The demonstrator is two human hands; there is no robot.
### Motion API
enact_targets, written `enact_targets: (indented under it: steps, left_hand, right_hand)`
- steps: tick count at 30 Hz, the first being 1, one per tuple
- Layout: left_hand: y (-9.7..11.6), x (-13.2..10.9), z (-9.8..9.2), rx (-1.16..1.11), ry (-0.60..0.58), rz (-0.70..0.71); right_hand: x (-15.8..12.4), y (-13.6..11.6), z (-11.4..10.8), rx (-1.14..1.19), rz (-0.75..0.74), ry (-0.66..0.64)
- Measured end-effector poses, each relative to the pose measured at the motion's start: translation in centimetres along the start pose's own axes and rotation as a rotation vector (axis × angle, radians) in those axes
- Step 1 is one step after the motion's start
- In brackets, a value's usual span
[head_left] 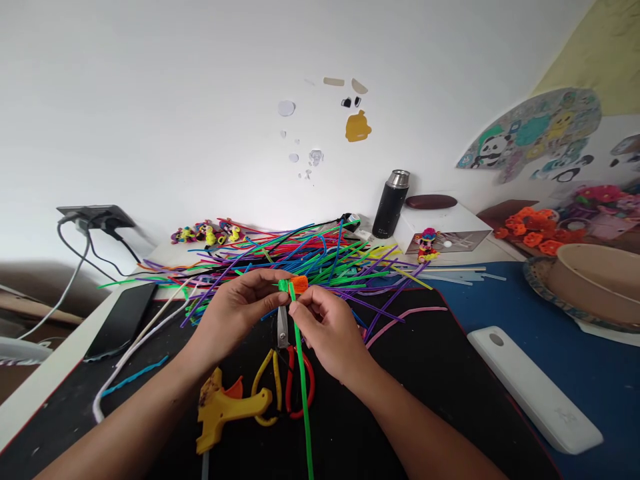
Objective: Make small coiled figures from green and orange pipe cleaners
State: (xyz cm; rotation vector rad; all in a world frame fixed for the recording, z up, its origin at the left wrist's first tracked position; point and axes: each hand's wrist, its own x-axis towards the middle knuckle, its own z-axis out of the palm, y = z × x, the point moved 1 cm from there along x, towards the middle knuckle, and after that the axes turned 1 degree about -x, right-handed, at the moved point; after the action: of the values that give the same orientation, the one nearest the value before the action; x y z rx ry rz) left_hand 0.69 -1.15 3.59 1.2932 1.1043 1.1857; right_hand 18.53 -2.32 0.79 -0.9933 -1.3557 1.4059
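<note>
My left hand (pixel 239 303) is closed in a pinch on a small orange and green pipe-cleaner piece (pixel 295 285) held above the black mat (pixel 430 360). My right hand (pixel 327 327) pinches the long green pipe cleaner (pixel 303 387) just below that piece; the stem hangs down toward me. Directly under my hands lie scissors (pixel 287 370) with yellow and red handles. A yellow glue gun (pixel 225 407) rests on the mat to their left.
A heap of coloured pipe cleaners (pixel 320 257) lies behind my hands. A black phone (pixel 123 319) is at the left, a white flat device (pixel 535 387) at the right, a black flask (pixel 391 203) and white box (pixel 445 227) at the back, a bowl (pixel 590 280) far right.
</note>
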Motion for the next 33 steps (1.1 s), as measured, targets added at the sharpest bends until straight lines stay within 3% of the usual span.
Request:
enact_targets:
  steps: [19,33]
  left_hand:
    - [-0.18,-0.33,-0.19,-0.067,0.033,-0.074]
    - [0.11,-0.27,0.04,-0.114,0.002,-0.054]
  right_hand:
    - [-0.01,0.13,-0.01,-0.049,-0.009,0.008]
    - [0.05,0.03,0.05,-0.181,-0.057,0.013]
